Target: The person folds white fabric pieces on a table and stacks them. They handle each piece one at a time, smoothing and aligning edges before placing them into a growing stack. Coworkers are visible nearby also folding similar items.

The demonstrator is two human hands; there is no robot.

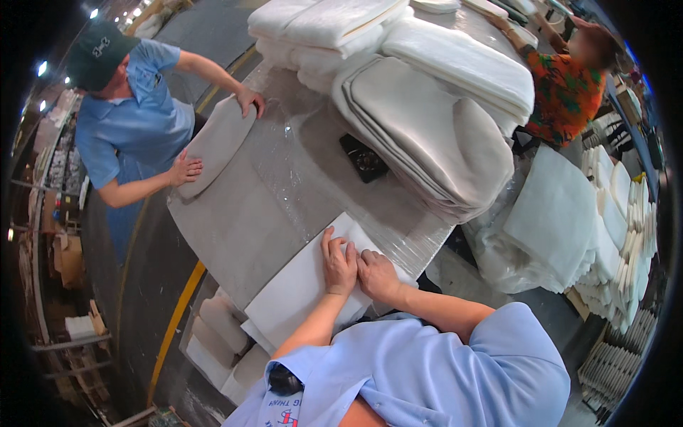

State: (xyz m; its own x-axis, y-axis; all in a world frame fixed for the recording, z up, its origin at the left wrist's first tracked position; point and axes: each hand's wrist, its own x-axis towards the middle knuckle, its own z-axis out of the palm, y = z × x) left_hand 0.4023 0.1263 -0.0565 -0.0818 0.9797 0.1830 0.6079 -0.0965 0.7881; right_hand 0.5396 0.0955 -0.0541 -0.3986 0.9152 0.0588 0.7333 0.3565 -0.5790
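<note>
A flat white pad [292, 285] lies at the near edge of the covered table, right in front of my body. My left hand [339, 265] rests on it with bent fingers that seem to pinch its surface. Close beside it, my right hand [378, 275] has its fingers curled and pressed together on the same pad. The two hands nearly touch at the fingertips. What exactly lies under the fingers is hidden. Beyond them, a dark phone-like object [363, 158] lies on the table next to a stack of rounded grey-white pads [420, 128].
Across the table at left, a co-worker in a blue shirt [139, 107] handles an oval pad [219, 146]. Folded white sheets [455, 60] are piled at the far side. Another person in a patterned shirt [565, 92] stands far right. More white pads [551, 213] are stacked at right.
</note>
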